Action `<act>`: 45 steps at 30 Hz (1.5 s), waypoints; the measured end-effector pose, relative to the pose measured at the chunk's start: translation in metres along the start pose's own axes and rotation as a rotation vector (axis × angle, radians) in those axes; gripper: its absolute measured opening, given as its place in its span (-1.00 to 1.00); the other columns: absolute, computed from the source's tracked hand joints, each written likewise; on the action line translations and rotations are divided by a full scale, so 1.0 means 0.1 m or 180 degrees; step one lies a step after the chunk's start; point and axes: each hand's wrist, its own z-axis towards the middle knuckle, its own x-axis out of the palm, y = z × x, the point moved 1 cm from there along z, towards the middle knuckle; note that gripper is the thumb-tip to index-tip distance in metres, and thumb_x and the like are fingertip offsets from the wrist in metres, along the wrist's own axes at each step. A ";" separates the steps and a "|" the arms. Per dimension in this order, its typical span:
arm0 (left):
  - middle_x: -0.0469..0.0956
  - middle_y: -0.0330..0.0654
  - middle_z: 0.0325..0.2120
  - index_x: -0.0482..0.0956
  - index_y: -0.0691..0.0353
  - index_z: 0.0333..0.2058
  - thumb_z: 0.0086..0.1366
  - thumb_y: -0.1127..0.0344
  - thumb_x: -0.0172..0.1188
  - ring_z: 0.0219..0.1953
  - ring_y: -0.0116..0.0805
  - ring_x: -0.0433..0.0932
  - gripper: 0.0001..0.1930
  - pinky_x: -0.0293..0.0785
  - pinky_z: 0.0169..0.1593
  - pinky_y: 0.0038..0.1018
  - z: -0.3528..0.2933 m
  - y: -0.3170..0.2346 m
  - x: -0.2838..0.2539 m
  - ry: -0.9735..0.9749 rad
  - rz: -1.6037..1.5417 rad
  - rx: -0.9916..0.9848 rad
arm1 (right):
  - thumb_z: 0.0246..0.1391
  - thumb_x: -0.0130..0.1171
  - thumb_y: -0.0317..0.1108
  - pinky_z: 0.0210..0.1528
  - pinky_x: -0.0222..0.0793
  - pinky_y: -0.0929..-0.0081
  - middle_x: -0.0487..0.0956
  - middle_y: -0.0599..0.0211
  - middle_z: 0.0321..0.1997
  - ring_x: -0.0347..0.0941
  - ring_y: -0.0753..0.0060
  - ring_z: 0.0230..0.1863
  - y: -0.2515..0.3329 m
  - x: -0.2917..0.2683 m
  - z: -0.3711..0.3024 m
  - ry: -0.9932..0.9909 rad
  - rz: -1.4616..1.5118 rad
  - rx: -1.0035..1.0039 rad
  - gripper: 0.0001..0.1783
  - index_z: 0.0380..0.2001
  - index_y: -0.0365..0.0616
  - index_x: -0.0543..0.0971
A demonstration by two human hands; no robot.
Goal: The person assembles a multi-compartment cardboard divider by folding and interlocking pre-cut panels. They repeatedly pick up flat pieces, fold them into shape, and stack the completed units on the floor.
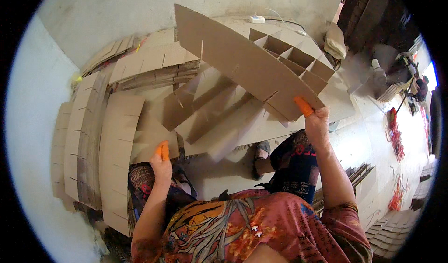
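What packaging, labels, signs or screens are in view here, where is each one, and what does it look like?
No labels, signs or screens.
Slotted cardboard strip: long, brown, raised at centre, its corner pinched by the right hand.
Cardboard divider grid: brown open cells, behind the strip.
Cardboard strip stacks: tan, slotted, floor at left, beside the left hand.

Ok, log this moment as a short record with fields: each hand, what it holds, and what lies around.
right hand: raised, orange finger cots, pinching the lower corner of a long slotted cardboard strip
left hand: orange finger cots, low by the knee, grip not clear
in front: blurred cardboard pieces; assembled cardboard grid divider
at left: stacks of slotted cardboard strips
posture: seated on the floor
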 end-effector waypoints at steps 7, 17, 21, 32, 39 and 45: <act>0.57 -0.12 -0.32 0.53 0.36 -0.18 0.18 0.55 0.05 -0.27 -0.39 0.49 -0.78 0.37 -0.11 -0.53 0.13 0.02 0.12 0.0207 0.0113 0.0664 | 0.08 0.10 -0.49 -0.31 0.30 0.66 0.55 0.53 -0.42 0.34 0.69 -0.36 0.06 0.00 -0.04 0.0241 -0.0957 0.0125 -0.84 -0.26 -0.23 0.59; 0.57 -0.06 -0.31 0.55 0.35 -0.22 0.23 0.44 0.08 -0.25 -0.28 0.54 -0.82 0.40 -0.12 -0.48 0.16 0.08 0.18 0.0158 0.0130 0.0680 | 0.03 0.13 -0.54 -0.37 0.31 0.55 0.54 0.32 -0.52 0.34 0.60 -0.44 -0.55 0.11 -0.32 0.0400 -0.0770 0.0312 -0.88 -0.31 -0.26 0.56; 0.57 -0.06 -0.29 0.54 0.35 -0.21 0.24 0.40 0.07 -0.25 -0.29 0.53 -0.81 0.40 -0.13 -0.48 0.18 0.16 0.17 0.0184 0.0027 0.0573 | 0.01 0.13 -0.55 -0.41 0.31 0.54 0.57 0.22 -0.52 0.36 0.59 -0.48 -0.39 0.09 -0.31 0.0375 -0.0946 0.0176 -0.87 -0.32 -0.27 0.55; 0.52 0.01 -0.18 0.47 0.29 -0.04 0.29 0.35 0.02 -0.12 -0.20 0.48 -0.71 0.39 -0.10 -0.46 0.65 -0.10 -0.04 -0.0286 0.0162 0.0528 | -0.03 0.11 -0.61 -0.29 0.35 0.51 0.61 0.13 -0.36 0.42 0.57 -0.35 -0.74 0.00 -0.32 0.0598 -0.1472 0.0476 -0.78 -0.25 -0.24 0.57; 0.20 0.05 0.16 0.31 0.25 0.10 0.16 0.25 0.18 0.20 -0.02 0.16 -0.47 0.11 0.22 -0.25 2.13 -0.20 0.29 -0.0094 0.1405 0.1791 | 0.04 0.16 -0.47 -0.31 0.33 0.60 0.59 0.34 -0.44 0.38 0.66 -0.37 -1.06 0.07 -0.27 0.0089 -0.1166 0.0284 -0.79 -0.22 -0.26 0.55; 0.36 0.02 0.02 0.36 0.14 0.08 0.06 0.22 0.24 0.01 -0.10 0.38 -0.44 0.35 0.00 -0.25 2.87 -0.39 0.76 0.0396 0.2896 0.1750 | 0.05 0.16 -0.45 -0.17 0.35 0.58 0.60 0.29 -0.31 0.44 0.57 -0.26 -0.91 0.26 -0.33 -0.0219 -0.1005 0.0249 -0.72 -0.13 -0.27 0.52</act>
